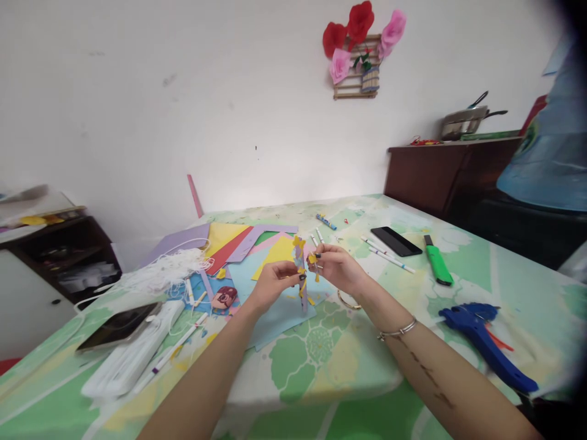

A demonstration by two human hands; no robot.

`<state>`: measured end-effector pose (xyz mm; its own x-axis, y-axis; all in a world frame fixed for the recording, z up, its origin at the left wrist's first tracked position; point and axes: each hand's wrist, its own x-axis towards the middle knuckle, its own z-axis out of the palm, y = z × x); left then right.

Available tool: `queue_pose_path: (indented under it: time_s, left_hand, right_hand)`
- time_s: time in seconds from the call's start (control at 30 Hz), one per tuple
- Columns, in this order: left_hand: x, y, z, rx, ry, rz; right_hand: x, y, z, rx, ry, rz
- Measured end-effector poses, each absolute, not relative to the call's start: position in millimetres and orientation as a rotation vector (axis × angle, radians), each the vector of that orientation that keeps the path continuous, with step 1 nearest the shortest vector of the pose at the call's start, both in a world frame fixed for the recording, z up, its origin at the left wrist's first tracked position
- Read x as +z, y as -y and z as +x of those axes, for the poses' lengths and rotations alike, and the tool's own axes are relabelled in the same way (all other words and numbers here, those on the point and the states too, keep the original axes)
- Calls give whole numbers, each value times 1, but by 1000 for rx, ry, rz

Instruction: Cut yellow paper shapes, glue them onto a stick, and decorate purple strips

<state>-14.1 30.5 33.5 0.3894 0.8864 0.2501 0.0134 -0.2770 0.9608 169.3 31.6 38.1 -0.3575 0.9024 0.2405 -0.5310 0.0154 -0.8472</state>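
Observation:
Upright over the light blue paper (270, 319) is a narrow purple paper strip (303, 300) with small yellow paper shapes along it. My left hand (280, 281) pinches this strip about halfway up. Close beside it, my right hand (337, 264) has its fingers closed on a small yellow paper piece (313, 259). The two hands are near each other but apart. A gold-coloured ring-shaped bangle (348, 300) lies on the cloth below my right hand.
Coloured paper sheets (229, 235), tangled white string (172, 269), a power strip (132, 351) and a phone (120, 327) are on the left. To the right are markers (389, 258), a black phone (397, 241), a green cutter (438, 261) and a blue glue gun (488, 345).

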Motion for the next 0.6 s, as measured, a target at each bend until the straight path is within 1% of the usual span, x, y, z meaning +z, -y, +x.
queue_pose_path:
  time_s: [0.6]
  left_hand:
    - [32, -31, -16, 1074, -796, 1590]
  right_hand:
    - [28, -36, 165, 1685, 1128, -360]
